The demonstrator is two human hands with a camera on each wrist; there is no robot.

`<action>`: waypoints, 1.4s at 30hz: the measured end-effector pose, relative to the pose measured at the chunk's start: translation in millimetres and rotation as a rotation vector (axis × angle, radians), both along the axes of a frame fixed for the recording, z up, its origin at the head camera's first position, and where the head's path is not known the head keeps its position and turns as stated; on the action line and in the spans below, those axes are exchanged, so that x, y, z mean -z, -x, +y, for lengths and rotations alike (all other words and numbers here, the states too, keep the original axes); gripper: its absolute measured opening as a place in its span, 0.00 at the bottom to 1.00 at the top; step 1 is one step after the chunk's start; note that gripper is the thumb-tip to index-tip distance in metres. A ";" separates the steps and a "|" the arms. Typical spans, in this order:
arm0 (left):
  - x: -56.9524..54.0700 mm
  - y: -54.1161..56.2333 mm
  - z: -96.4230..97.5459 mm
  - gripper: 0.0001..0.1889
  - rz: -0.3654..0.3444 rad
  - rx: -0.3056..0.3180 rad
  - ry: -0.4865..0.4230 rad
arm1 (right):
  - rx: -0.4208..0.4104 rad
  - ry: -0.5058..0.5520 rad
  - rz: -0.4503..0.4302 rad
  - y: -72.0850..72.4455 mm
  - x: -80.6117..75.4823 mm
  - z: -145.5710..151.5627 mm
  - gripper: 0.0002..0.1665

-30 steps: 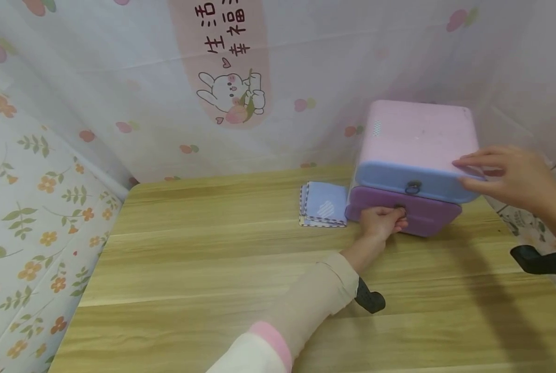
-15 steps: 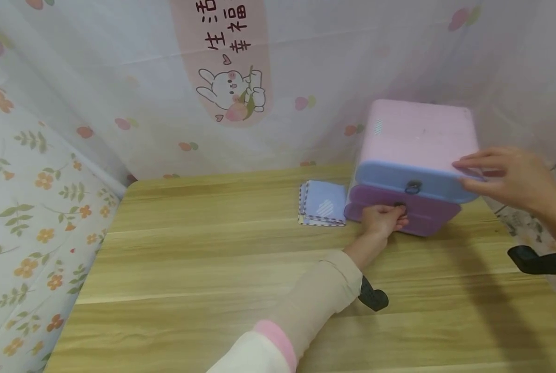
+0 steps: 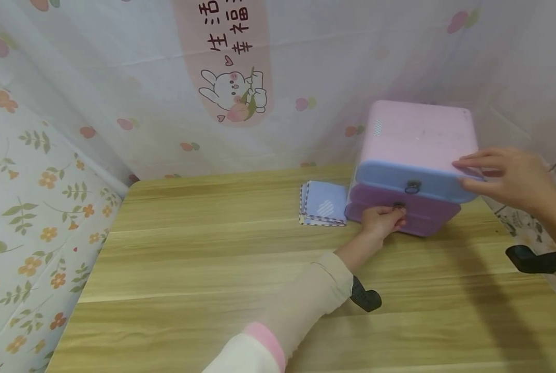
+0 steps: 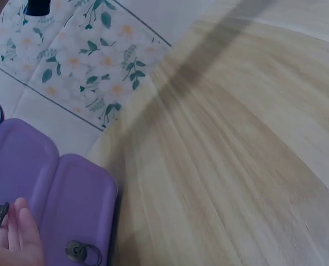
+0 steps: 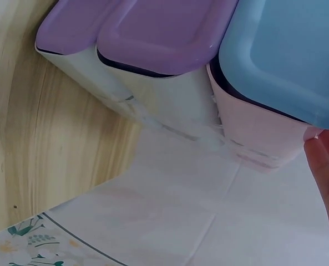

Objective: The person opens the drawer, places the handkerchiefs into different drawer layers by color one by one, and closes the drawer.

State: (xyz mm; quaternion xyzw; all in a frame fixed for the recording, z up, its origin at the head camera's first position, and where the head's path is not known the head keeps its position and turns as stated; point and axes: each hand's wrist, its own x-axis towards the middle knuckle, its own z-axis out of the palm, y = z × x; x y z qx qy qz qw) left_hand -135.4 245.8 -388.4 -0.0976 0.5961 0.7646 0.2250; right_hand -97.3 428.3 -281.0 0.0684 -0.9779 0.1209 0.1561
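Note:
A small drawer cabinet (image 3: pixel 422 132) with a pink top stands at the right of the table in the head view. Its upper drawer has a blue front (image 3: pixel 385 173); the two below are purple. My left hand (image 3: pixel 379 221) is at the middle purple drawer (image 4: pixel 21 160), pinching its ring pull (image 4: pixel 0 213) between thumb and fingers. Another ring pull (image 4: pixel 82 252) hangs free on the lowest drawer (image 4: pixel 81 205). At the cabinet's upper right corner rests my right hand (image 3: pixel 515 176), its fingers nearly straight; in the right wrist view its fingertips touch the pink side (image 5: pixel 258 127) behind the blue front.
Folded blue cloths (image 3: pixel 325 202) with checked edging lie against the cabinet's left side. The wood-grain table (image 3: pixel 203 259) stretches to the left and front. Printed curtains (image 3: pixel 334 67) hang behind and at the left. Black wrist-mounted pieces (image 3: pixel 365 295) stick out below both arms.

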 end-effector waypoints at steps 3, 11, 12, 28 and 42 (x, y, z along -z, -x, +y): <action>0.3 -0.2 -6.3 0.05 0.045 0.054 0.017 | 0.009 0.009 -0.010 0.8 0.4 0.3 0.19; 21.3 4.4 -29.8 0.04 0.116 0.152 0.040 | -0.005 0.016 0.016 3.1 3.9 3.3 0.19; 24.8 5.6 -31.8 0.04 0.116 0.155 0.031 | -0.004 0.011 0.015 3.1 4.2 3.6 0.19; 60.6 22.9 -38.1 0.07 0.179 0.298 0.072 | -0.006 -0.014 0.020 6.1 3.4 -1.3 0.18; 74.1 19.6 -22.3 0.07 0.377 0.315 0.459 | 0.027 0.011 -0.044 -2.3 0.3 -1.3 0.19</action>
